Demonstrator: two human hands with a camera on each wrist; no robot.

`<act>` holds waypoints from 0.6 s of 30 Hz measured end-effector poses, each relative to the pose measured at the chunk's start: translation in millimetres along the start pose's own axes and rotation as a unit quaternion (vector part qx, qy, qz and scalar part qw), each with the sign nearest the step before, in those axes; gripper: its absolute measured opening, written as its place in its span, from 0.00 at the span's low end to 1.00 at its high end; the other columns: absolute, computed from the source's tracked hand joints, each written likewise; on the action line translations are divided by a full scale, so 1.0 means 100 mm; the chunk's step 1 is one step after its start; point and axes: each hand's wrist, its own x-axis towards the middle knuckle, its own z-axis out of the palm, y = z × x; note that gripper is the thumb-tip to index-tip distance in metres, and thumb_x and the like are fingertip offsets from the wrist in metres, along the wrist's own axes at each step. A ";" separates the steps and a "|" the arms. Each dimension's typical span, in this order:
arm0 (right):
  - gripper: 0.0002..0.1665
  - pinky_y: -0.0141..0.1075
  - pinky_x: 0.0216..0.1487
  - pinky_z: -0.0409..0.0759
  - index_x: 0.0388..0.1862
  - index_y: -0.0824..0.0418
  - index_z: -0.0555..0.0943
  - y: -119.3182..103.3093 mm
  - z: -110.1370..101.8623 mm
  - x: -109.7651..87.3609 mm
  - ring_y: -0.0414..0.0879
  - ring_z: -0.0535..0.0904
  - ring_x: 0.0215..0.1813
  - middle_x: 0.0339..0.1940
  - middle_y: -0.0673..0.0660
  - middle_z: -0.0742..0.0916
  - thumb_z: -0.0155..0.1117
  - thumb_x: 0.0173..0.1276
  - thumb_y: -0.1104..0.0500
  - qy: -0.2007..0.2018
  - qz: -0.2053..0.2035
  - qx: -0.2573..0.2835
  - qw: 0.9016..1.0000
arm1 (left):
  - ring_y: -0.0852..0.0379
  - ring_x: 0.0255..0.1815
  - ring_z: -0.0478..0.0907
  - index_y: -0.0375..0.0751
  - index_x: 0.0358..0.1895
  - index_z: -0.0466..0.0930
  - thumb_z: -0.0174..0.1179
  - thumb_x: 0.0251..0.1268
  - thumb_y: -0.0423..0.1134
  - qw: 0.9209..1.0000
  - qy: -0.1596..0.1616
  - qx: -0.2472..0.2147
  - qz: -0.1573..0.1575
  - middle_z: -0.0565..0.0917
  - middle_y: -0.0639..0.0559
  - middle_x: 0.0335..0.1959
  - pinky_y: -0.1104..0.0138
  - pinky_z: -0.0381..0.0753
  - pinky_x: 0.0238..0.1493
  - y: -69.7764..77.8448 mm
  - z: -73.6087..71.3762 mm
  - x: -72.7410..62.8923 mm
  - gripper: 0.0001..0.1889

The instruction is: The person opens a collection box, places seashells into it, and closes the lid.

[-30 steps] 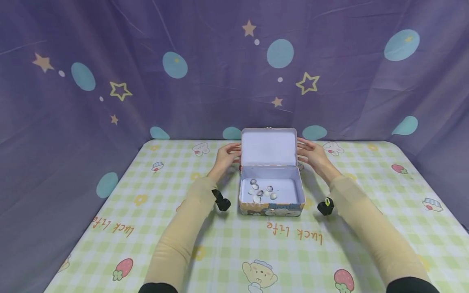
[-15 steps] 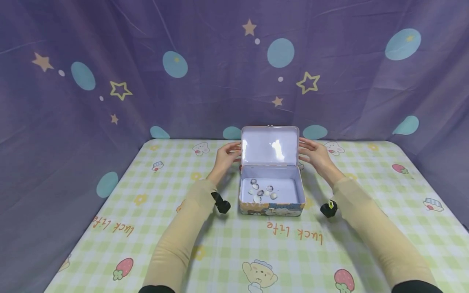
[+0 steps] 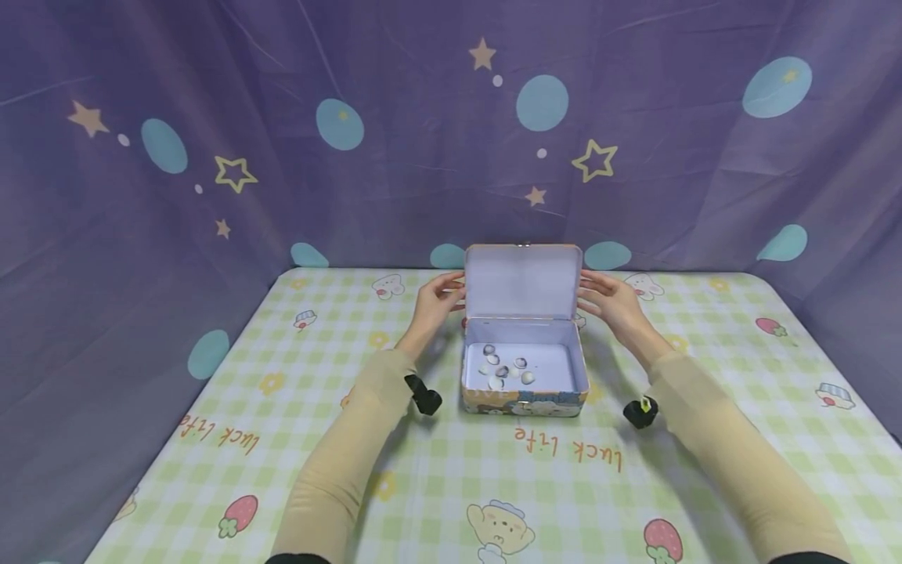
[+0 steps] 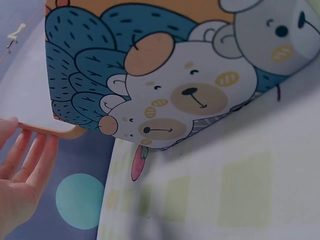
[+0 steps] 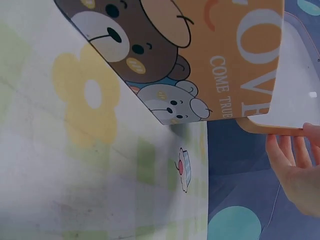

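A tin box (image 3: 524, 405) with cartoon bears stands on the table, its hinged lid (image 3: 524, 280) raised. Several small whitish, dark-marked pieces resembling seashells (image 3: 528, 377) lie on its floor. At the lid's left edge is my left hand (image 3: 431, 304); the left wrist view shows its thumb and fingers (image 4: 36, 160) along the orange rim. My right hand (image 3: 615, 307) holds the opposite edge, thumb on the inner side and fingers (image 5: 281, 150) against the rim. The hands' far fingertips are partly hidden behind the lid in the head view.
A green checked tablecloth (image 3: 416, 486) with printed fruit and animals covers the table. Close behind the lid hangs a purple curtain (image 3: 423, 211) with stars and blue ovals. Black wrist cameras (image 3: 640, 412) sit beside both forearms.
The lid's top edge looks wider, as if tilted toward me. My right hand has shifted slightly right and down with it. A glare crossed the lid and faded. The box stays put.
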 end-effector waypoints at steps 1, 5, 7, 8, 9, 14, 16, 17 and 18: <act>0.29 0.29 0.47 0.75 0.65 0.71 0.57 0.00 0.00 -0.01 0.36 0.75 0.43 0.49 0.57 0.74 0.50 0.65 0.69 0.000 -0.002 0.003 1.000 | 0.53 0.34 0.78 0.33 0.51 0.74 0.55 0.58 0.28 1.000 0.000 0.003 0.003 0.77 0.36 0.40 0.63 0.80 0.37 0.00 0.00 -0.01 0.16; 0.30 0.28 0.46 0.75 0.64 0.73 0.56 0.00 0.00 -0.05 0.36 0.76 0.42 0.41 0.49 0.77 0.50 0.64 0.70 -0.005 -0.011 0.018 1.000 | 0.53 0.34 0.79 0.33 0.51 0.74 0.55 0.58 0.29 1.000 -0.006 0.002 0.012 0.77 0.36 0.39 0.65 0.80 0.37 0.02 -0.02 -0.03 0.16; 0.30 0.28 0.46 0.75 0.64 0.74 0.56 0.00 0.00 -0.07 0.36 0.76 0.42 0.40 0.48 0.77 0.50 0.64 0.70 -0.008 -0.017 0.027 0.999 | 0.54 0.33 0.79 0.32 0.51 0.74 0.55 0.58 0.30 1.000 -0.012 -0.002 0.013 0.77 0.36 0.39 0.65 0.80 0.37 0.04 -0.03 -0.05 0.16; 0.30 0.28 0.46 0.75 0.64 0.74 0.56 0.00 0.00 -0.08 0.36 0.76 0.42 0.39 0.47 0.78 0.51 0.64 0.70 -0.010 -0.020 0.030 0.999 | 0.55 0.33 0.79 0.32 0.51 0.74 0.56 0.58 0.30 1.000 -0.015 -0.005 0.012 0.77 0.37 0.39 0.66 0.79 0.37 0.05 -0.04 -0.06 0.16; 0.30 0.28 0.46 0.75 0.63 0.74 0.56 0.00 0.00 -0.09 0.36 0.77 0.42 0.39 0.47 0.78 0.51 0.63 0.70 -0.010 -0.022 0.034 0.999 | 0.55 0.33 0.79 0.31 0.50 0.74 0.56 0.58 0.30 1.000 -0.018 -0.007 0.011 0.77 0.36 0.39 0.66 0.79 0.38 0.07 -0.04 -0.07 0.16; 0.31 0.28 0.47 0.74 0.63 0.74 0.57 0.00 0.00 -0.15 0.36 0.77 0.42 0.39 0.47 0.78 0.53 0.63 0.69 -0.009 -0.026 0.031 0.999 | 0.50 0.35 0.79 0.26 0.50 0.72 0.55 0.57 0.27 0.999 -0.037 -0.013 0.015 0.76 0.31 0.42 0.63 0.78 0.41 0.22 -0.06 -0.17 0.16; 0.31 0.28 0.47 0.74 0.63 0.75 0.57 -0.01 0.00 -0.17 0.36 0.78 0.42 0.39 0.47 0.79 0.53 0.63 0.69 -0.014 -0.028 0.027 0.999 | 0.49 0.36 0.78 0.24 0.50 0.71 0.54 0.57 0.26 0.999 -0.043 -0.013 0.021 0.75 0.30 0.43 0.62 0.78 0.42 0.26 -0.07 -0.21 0.16; 0.30 0.28 0.47 0.74 0.62 0.75 0.57 -0.01 0.00 -0.18 0.36 0.78 0.42 0.39 0.47 0.79 0.53 0.63 0.69 -0.018 -0.030 0.025 0.999 | 0.50 0.36 0.78 0.24 0.50 0.71 0.55 0.57 0.26 0.999 -0.045 -0.013 0.022 0.75 0.30 0.44 0.62 0.78 0.43 0.26 -0.07 -0.22 0.16; 0.30 0.28 0.47 0.74 0.62 0.75 0.58 -0.01 0.00 -0.20 0.36 0.78 0.42 0.39 0.47 0.80 0.54 0.62 0.68 -0.021 -0.033 0.021 0.999 | 0.52 0.36 0.78 0.24 0.49 0.71 0.55 0.57 0.26 0.999 -0.047 -0.014 0.023 0.75 0.30 0.44 0.63 0.78 0.43 0.26 -0.08 -0.23 0.16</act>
